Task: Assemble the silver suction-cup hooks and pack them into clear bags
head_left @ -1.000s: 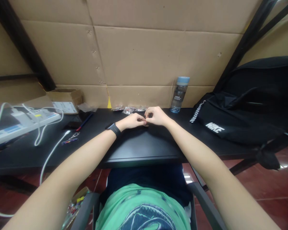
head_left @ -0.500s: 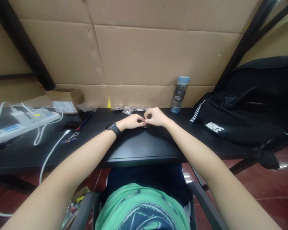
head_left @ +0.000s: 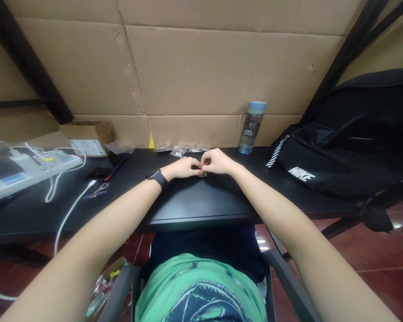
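Over the middle of the black table (head_left: 201, 201), my left hand (head_left: 187, 168) and my right hand (head_left: 217, 162) meet with their fingertips together. Both are closed in a pinch around a small shiny item (head_left: 203, 174), which shows just below the fingertips. Its kind is too small to make out and the fingers mostly cover it. Just behind my hands, against the cardboard wall, lie several small clear plastic packets (head_left: 179, 151). My left wrist wears a dark watch (head_left: 157, 177).
A water bottle (head_left: 252, 127) stands behind on the right, beside a black bag (head_left: 339, 138). To the left are a white power strip (head_left: 30, 176) with cables, a cardboard box (head_left: 87, 137), a pen (head_left: 117, 167) and a keychain (head_left: 96, 194). A bin (head_left: 109, 284) sits below.
The view has tipped down slightly, so things sit a little differently in it. My hands stay pinched together in the same place, and slightly more of the small shiny item shows beneath them.
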The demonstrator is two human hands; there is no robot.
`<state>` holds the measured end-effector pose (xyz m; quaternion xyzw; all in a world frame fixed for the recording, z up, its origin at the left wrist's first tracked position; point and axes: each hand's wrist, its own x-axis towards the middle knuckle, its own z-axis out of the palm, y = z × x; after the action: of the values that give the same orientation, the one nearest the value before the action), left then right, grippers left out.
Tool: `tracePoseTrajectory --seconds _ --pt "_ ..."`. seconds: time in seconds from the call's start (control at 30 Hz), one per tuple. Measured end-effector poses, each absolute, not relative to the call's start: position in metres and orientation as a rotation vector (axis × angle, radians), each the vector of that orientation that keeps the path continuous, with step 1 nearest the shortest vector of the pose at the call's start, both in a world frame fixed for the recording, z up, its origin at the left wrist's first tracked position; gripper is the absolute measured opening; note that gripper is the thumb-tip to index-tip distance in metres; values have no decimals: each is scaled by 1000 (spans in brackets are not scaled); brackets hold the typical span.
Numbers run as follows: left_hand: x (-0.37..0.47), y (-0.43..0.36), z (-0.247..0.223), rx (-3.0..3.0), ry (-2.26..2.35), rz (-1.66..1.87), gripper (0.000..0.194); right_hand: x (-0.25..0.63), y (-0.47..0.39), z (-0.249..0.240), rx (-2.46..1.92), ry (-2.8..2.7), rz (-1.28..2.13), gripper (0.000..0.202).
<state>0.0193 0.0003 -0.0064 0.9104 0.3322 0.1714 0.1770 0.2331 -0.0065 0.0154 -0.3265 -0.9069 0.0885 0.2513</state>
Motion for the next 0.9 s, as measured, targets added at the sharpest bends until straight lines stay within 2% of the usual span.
tracePoseTrajectory --seconds 0.27,0.47,0.67,0.77,0.9 --pt "19 0 -8 2619 866 487 30 239 0 18 -1089 -2449 110 18" --pt "19 -4 -3 2706 939 507 36 259 17 9 -1472 -2460 75 59" --pt "-5 11 -2 2718 1350 702 47 262 26 4 -1655 -2571 186 51" --pt "-23 22 -5 2698 1499 661 45 266 27 7 -1728 -2559 165 51" --pt "-37 32 -7 2711 1470 504 35 281 29 15 -1793 -2525 119 45"
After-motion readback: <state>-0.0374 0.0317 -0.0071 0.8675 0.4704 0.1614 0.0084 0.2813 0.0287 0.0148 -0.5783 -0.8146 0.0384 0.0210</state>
